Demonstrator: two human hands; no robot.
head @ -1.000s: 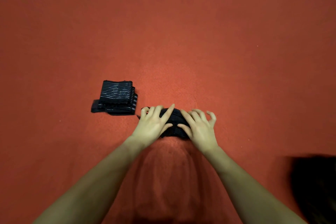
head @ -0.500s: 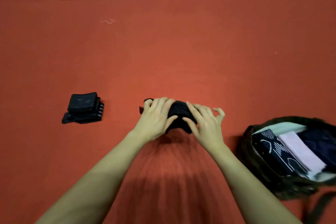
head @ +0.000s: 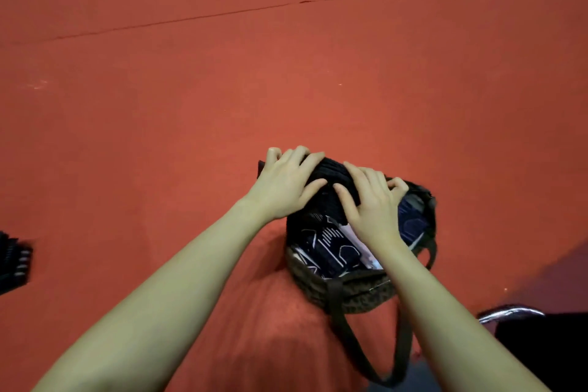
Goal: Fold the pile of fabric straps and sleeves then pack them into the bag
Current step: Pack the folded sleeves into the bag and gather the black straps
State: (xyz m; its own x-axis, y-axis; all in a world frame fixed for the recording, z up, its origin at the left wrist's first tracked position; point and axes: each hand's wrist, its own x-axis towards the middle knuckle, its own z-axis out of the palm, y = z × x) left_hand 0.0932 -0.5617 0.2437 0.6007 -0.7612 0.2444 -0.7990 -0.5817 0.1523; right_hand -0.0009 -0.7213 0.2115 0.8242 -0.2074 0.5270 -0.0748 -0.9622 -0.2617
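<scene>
Head view. Both hands are gripping a folded black strap bundle (head: pixel 331 175) at the far rim of the open bag (head: pixel 359 296), which is sitting on the red desk (head: pixel 159 137). The left hand (head: pixel 283 188) is curling its fingers over the bundle's left end; the right hand (head: pixel 372 204) is pressing fingers and thumb round its right end, so each grip is closing on the cloth rather than lying spread. The bundle is hanging partly above the bag mouth and partly beyond its far edge. Inside the bag, a dark patterned folded piece (head: pixel 331 248) and a pale piece (head: pixel 353 235) are already lying side by side. A second folded stack (head: pixel 14 264) is waiting at the far left of the desk.

Likely risks: the soft bundle may be unfolding as the grips loosen, or catching on the limp rim and dropping outside, since the rim is sagging and the space within looks crowded.

Compared with half a second earlier, the bundle is now reaching the bag instead of resting on the desk to its left, and the view is swinging right.
</scene>
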